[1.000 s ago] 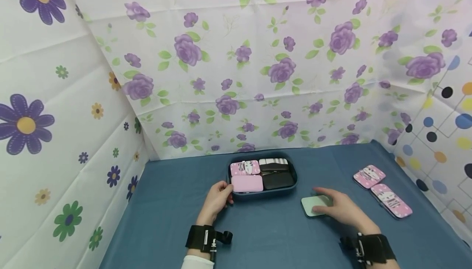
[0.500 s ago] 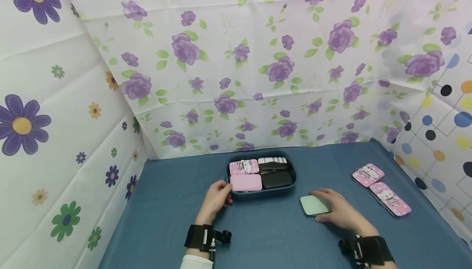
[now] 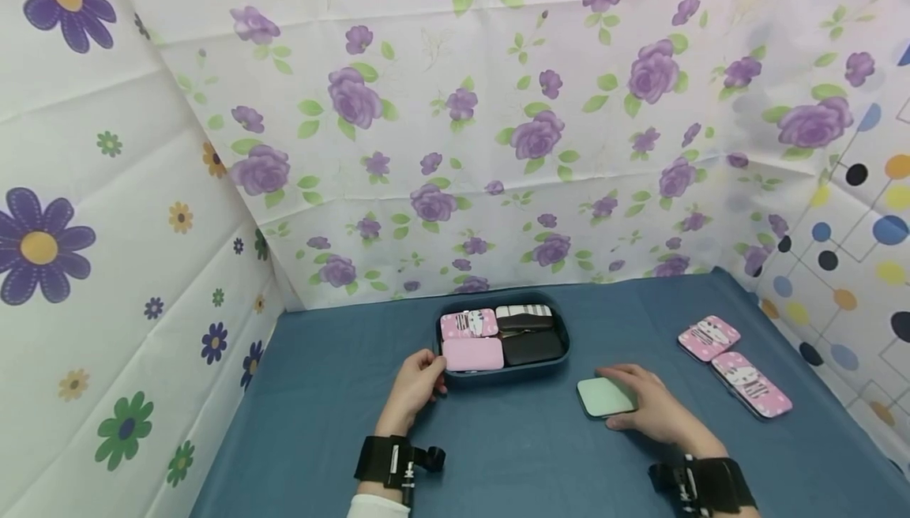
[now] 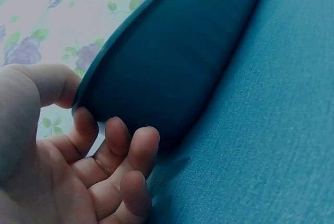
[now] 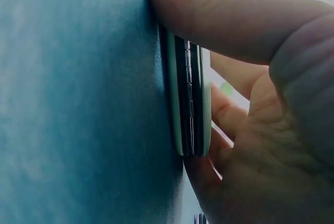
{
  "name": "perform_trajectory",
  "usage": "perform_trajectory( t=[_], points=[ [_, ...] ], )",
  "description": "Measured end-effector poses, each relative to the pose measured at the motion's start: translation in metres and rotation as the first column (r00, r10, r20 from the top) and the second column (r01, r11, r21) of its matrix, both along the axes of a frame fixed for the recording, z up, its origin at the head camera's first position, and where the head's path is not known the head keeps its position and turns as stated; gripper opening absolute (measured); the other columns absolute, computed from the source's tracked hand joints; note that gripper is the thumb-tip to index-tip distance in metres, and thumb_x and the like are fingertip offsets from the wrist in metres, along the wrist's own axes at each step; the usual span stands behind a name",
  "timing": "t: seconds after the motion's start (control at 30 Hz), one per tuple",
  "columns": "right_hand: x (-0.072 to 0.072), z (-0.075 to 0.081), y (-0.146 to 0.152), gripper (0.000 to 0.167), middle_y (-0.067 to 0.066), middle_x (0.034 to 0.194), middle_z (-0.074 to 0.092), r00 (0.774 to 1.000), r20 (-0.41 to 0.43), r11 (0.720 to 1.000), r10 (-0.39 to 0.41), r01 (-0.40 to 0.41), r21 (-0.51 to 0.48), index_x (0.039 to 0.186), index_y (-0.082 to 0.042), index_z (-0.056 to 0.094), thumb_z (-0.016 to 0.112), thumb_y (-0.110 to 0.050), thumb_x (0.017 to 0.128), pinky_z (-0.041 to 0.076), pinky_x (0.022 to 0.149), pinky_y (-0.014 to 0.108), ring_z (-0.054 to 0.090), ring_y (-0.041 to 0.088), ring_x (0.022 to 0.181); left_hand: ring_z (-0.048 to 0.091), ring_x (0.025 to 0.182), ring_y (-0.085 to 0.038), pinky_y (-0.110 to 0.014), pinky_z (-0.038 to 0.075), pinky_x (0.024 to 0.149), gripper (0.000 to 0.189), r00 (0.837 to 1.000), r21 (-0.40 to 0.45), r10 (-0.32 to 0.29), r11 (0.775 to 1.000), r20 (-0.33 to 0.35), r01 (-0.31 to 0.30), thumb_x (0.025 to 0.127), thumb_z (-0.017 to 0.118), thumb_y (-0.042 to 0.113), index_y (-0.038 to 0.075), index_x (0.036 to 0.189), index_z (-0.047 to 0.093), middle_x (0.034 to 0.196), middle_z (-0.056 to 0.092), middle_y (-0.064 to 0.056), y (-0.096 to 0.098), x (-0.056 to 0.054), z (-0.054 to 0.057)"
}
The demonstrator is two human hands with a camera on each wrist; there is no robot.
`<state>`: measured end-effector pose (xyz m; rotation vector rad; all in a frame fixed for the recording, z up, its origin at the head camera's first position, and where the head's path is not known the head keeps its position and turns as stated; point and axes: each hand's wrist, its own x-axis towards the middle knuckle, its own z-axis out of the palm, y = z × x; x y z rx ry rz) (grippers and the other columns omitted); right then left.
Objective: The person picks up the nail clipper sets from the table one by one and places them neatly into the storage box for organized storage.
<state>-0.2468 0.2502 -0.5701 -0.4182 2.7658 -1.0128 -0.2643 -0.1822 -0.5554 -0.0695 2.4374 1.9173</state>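
Note:
My left hand (image 3: pixel 412 385) pinches the near left corner of a dark blue oval-edged bin (image 3: pixel 519 374). In the left wrist view the thumb lies over the rim and the curled fingers (image 4: pixel 116 136) are at the outer wall. My right hand (image 3: pixel 657 405) holds a flat mint-green case (image 3: pixel 603 398) across its edges, thumb on the near side. The right wrist view shows the case's hinged metal edge (image 5: pixel 190 93), close against the cloth. Inside the bin lie a patterned pink case (image 3: pixel 469 324), a plain pink case (image 3: pixel 472 354), a striped case (image 3: pixel 524 312) and a black case (image 3: pixel 532 347).
Two pink cartoon cases lie to the right, a smaller one (image 3: pixel 709 338) touching a longer one (image 3: pixel 752 384). Blue cloth (image 3: pixel 327 407) covers the table. Flowered sheets (image 3: pixel 426 147) stand behind and at the left, a dotted sheet (image 3: pixel 846 265) at the right.
My right hand's thumb has moved from over the mint-green case to its near edge, so the hand now grips it by the sides. The left hand stays on the bin.

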Motion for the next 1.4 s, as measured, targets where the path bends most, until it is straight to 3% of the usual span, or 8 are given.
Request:
perform_trajectory(
  t=[0.87,1.07,1.4],
  points=[
    [0.0,0.003,0.0,0.085,0.022,0.15,0.052,0.999,0.036,1.0,-0.013,0.013,-0.001,0.153,-0.016,0.059,0.097,-0.029,0.078,0.038,0.103,0.076,0.042,0.053,0.138,0.066,0.065,-0.023,-0.034,0.046,0.055,0.026,1.0,-0.004,0.01,1.0,0.003,-0.01,0.104,0.063,0.02,0.009,0.082,0.055,0.076,0.062,-0.009,-0.001,0.0,-0.001],
    [0.0,0.005,-0.002,0.084,0.023,0.149,0.052,0.998,0.051,0.998,-0.04,0.037,0.044,0.153,-0.015,0.06,0.097,-0.028,0.078,0.037,0.105,0.077,0.043,0.054,0.138,0.066,0.065,-0.022,-0.033,0.046,0.055,0.026,1.0,-0.002,0.0,1.0,0.002,0.0,0.104,0.063,0.02,0.009,0.082,0.054,0.075,0.062,-0.009,-0.001,0.0,0.0],
    [0.001,0.01,0.003,0.085,0.023,0.136,0.059,0.997,0.003,0.987,-0.078,0.077,0.144,0.143,-0.012,0.068,0.1,-0.046,0.072,0.044,0.098,0.069,0.05,0.05,0.128,0.066,0.066,-0.023,-0.034,0.046,0.056,0.027,1.0,0.007,0.002,1.0,0.002,-0.002,0.104,0.063,0.021,0.009,0.082,0.054,0.076,0.062,-0.01,-0.001,0.001,0.002]
  ],
)
